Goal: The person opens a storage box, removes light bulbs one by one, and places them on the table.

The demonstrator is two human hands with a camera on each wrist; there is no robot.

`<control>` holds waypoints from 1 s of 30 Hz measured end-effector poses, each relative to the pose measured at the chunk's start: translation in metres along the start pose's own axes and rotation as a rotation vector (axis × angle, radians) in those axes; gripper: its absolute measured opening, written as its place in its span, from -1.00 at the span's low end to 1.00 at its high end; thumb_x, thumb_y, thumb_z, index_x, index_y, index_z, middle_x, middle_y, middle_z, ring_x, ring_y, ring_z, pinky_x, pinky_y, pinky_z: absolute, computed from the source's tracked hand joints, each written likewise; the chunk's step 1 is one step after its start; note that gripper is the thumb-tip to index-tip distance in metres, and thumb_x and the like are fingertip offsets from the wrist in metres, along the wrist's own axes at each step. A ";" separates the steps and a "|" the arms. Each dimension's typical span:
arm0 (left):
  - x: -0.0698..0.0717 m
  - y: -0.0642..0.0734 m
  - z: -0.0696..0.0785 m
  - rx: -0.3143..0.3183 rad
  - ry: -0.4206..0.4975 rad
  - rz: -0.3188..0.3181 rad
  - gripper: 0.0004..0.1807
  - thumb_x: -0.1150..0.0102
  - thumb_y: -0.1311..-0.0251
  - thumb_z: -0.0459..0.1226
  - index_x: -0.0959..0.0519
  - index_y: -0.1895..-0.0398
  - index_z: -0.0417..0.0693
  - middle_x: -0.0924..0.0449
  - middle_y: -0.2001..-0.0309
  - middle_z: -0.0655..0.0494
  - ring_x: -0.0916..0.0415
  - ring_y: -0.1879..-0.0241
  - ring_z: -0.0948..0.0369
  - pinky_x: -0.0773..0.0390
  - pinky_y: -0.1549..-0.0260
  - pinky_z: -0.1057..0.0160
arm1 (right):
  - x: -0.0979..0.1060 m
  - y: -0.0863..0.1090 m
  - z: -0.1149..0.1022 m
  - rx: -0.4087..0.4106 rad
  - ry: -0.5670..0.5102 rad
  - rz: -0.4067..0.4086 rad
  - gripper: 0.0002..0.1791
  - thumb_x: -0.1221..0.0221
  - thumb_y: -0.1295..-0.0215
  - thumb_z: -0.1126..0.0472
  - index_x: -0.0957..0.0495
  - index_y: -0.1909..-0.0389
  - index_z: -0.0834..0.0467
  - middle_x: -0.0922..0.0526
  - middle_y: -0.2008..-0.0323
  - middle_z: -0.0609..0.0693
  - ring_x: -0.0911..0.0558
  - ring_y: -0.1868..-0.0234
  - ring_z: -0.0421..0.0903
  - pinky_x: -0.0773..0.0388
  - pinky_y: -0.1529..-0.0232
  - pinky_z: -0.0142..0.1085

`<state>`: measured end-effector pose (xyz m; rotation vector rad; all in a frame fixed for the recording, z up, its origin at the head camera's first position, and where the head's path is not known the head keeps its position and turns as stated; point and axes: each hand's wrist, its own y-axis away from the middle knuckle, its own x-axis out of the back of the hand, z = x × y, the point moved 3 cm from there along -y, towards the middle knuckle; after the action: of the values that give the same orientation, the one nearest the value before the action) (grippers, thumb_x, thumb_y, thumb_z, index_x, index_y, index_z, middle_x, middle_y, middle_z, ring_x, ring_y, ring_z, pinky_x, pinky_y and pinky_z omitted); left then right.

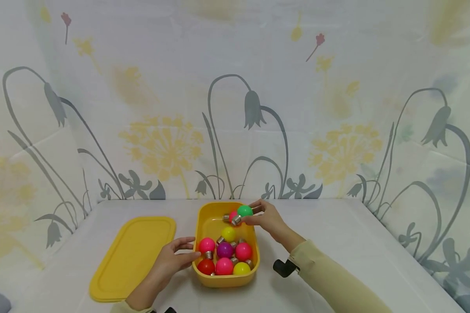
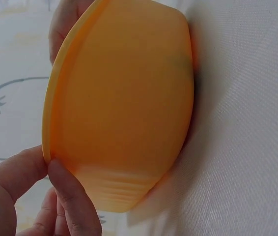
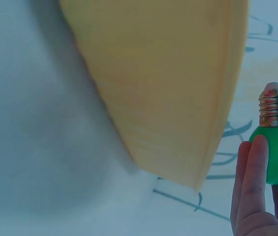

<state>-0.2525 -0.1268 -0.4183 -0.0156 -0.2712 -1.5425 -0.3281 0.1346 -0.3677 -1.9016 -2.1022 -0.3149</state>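
In the head view, a yellow plastic box (image 1: 224,282) stands in the middle of the table with several coloured light bulbs inside. My left hand (image 1: 172,261) pinches its left rim between thumb and finger; the left wrist view shows this grip on the box wall (image 2: 124,98) up close. Over the far right corner, my right hand (image 1: 272,222) holds a green light bulb (image 1: 244,210) by its round part. Its metal screw base (image 3: 275,105) points up in the right wrist view. Partly behind it, a pink bulb (image 1: 233,215) shows at the far end of the box.
A flat yellow lid (image 1: 135,256) lies on the table left of the box. Pink, yellow, red and purple bulbs (image 1: 225,250) crowd the near half of the box. A white cloth (image 1: 297,295) covers the table, and a flower-printed curtain (image 1: 235,143) hangs behind.
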 end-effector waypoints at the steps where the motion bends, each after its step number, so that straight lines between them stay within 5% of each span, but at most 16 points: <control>1: 0.000 0.000 0.000 0.000 0.000 0.001 -0.43 -0.39 0.02 -0.27 -0.46 -0.10 -0.24 -0.47 0.15 -0.07 -0.51 0.30 0.15 -0.60 0.23 0.16 | 0.002 0.000 0.002 -0.004 -0.005 0.008 -0.54 -0.40 0.04 0.23 -0.45 0.11 0.20 -0.51 0.16 0.10 -0.54 0.20 0.00 -0.55 0.07 -0.13; 16: 0.000 0.000 0.000 0.008 0.004 0.012 -0.43 -0.39 0.02 -0.26 -0.46 -0.10 -0.23 -0.46 0.15 -0.07 -0.50 0.30 0.15 -0.60 0.23 0.16 | 0.032 0.002 0.032 -0.023 -0.100 0.078 -0.54 -0.37 -0.02 0.28 -0.44 0.07 0.33 -0.52 0.19 0.17 -0.64 0.24 0.13 -0.59 0.15 -0.18; 30: 0.000 0.000 -0.001 0.005 0.021 0.005 -0.43 -0.39 0.01 -0.26 -0.46 -0.10 -0.24 -0.46 0.16 -0.07 -0.50 0.30 0.14 -0.60 0.23 0.16 | 0.056 -0.006 0.059 -0.087 0.062 0.129 -0.48 -0.37 -0.01 0.17 -0.47 0.01 0.28 -0.59 0.15 0.15 -0.57 0.22 -0.01 -0.47 0.00 -0.05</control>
<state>-0.2526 -0.1266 -0.4192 0.0041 -0.2583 -1.5365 -0.3426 0.2066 -0.4027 -2.0384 -1.9448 -0.4371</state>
